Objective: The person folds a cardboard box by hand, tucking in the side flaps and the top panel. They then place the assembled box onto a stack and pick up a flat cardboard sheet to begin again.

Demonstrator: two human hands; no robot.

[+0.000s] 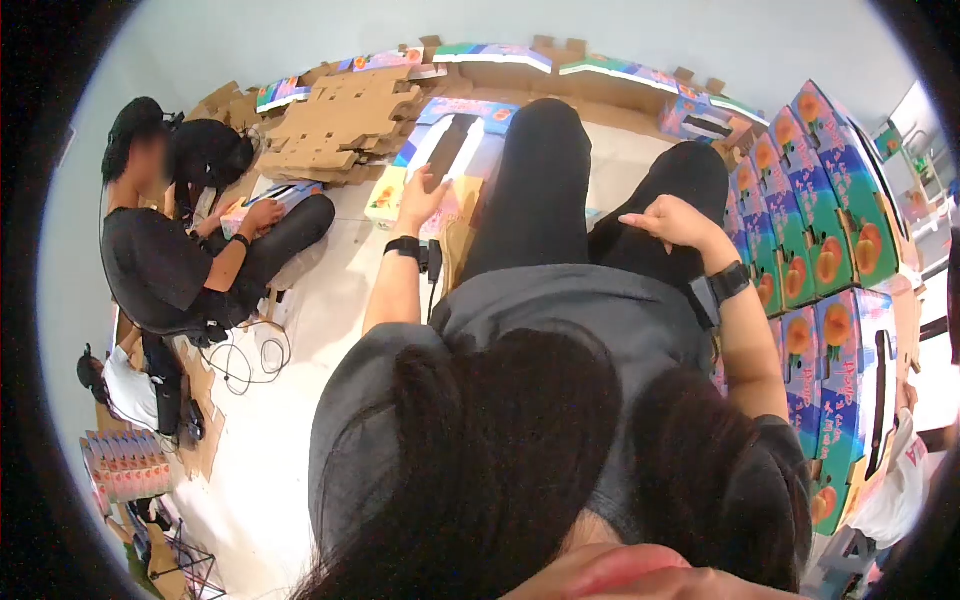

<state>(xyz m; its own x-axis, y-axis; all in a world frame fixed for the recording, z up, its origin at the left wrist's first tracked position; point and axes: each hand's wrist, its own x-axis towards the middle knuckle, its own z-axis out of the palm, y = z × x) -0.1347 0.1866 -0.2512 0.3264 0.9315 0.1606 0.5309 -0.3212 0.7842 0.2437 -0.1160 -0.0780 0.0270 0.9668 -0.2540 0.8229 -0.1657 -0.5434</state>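
Note:
I am sitting on the floor with my black-trousered legs stretched out ahead. My left hand (420, 195), with a black wristband, lies flat with its fingers spread on a flattened colourful fruit box (452, 135) on the floor beside my left leg. My right hand (675, 222), also with a black band at the wrist, rests on my right thigh with its fingers loosely bent and nothing in it.
Another person in black (165, 255) sits at the left with a hand on a printed box (285, 195). A pile of flat brown cardboard (340, 125) lies behind. Stacked blue-and-green fruit boxes (820, 220) stand close on my right. Cables (250, 360) trail on the floor.

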